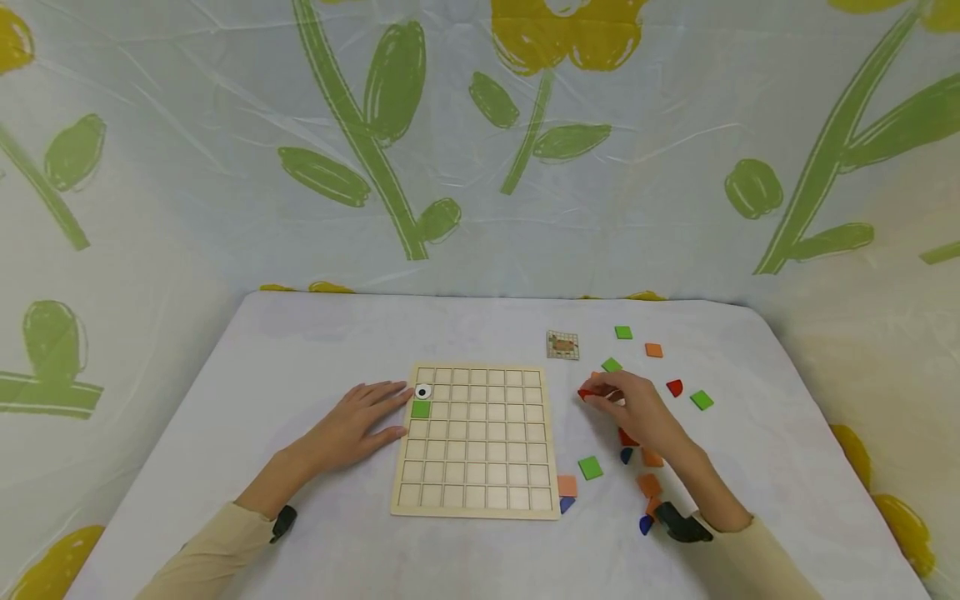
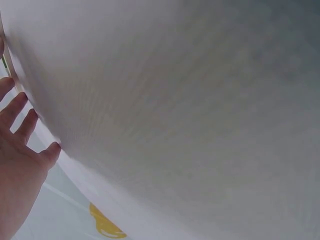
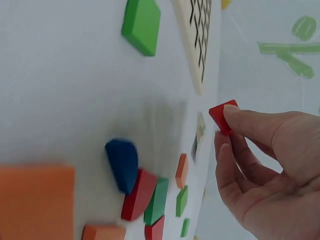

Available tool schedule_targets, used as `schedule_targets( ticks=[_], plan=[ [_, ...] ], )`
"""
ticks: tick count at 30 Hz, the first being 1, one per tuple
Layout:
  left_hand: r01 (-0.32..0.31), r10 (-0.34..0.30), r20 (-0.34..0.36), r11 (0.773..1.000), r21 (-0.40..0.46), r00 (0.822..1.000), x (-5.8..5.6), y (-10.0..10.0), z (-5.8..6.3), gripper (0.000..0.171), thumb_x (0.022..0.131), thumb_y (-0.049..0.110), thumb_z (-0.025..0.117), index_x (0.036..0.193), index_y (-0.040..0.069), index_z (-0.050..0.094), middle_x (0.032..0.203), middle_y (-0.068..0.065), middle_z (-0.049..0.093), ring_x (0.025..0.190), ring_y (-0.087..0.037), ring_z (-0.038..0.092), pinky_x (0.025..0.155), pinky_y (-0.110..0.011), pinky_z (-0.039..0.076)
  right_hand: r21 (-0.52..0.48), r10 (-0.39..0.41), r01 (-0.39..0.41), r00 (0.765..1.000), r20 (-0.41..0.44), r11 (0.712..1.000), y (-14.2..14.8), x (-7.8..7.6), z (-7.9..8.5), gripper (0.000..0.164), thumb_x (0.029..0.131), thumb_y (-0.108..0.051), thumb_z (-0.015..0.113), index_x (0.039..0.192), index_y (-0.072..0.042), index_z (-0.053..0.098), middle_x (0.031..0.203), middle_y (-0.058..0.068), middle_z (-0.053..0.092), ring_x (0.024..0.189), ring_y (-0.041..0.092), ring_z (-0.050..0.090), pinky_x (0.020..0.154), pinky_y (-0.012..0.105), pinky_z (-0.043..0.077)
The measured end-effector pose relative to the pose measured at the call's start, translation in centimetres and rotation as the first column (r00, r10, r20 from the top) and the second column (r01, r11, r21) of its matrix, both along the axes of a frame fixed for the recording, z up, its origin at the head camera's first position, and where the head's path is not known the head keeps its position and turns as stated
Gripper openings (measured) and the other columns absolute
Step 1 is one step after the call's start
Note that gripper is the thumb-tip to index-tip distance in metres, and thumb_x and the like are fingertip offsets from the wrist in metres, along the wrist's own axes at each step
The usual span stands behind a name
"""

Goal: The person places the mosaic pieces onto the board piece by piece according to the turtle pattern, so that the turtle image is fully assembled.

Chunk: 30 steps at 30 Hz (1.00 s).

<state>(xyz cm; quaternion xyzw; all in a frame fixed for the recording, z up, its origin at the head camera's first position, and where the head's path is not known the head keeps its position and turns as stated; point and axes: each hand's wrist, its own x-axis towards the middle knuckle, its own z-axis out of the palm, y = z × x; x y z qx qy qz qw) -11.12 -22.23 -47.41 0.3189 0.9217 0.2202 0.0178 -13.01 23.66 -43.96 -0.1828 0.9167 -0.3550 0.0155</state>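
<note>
Pinching a red tile [image 3: 223,116] in its fingertips, the right hand [image 1: 637,412] holds it just above the tabletop [image 1: 300,350], to the right of the board [image 1: 475,440]. The left hand [image 1: 356,427] lies flat and loose, touching the board's left edge. The tile could slip, because only the fingertips hold it. It could knock the loose tiles [image 1: 645,467] below.

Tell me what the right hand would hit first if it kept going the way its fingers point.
Probably the wooden grid board: the right hand, pinching a red tile, points left towards the board's right edge, nothing between. The height is unclear, so it might pass above.
</note>
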Motion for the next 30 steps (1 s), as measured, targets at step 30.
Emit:
schedule_targets(
  ticks=[30],
  plan=[
    [-0.008,0.008,0.021,1.0,-0.007,1.0,-0.3,-0.2,-0.3,0.064,0.101,0.036,0.068,0.155,0.01,0.047,0.157,-0.013,0.046,0.144,-0.035,0.041,0.117,-0.06,0.028,-0.254,0.029,-0.003,0.995,0.097,0.967,-9.8,-3.4,-1.0,0.018,0.094,-0.009,0.077,0.109,0.0,0.072,0.096,0.009,0.072,0.088,0.023,0.07,0.083,0.036,0.059]
  ],
)
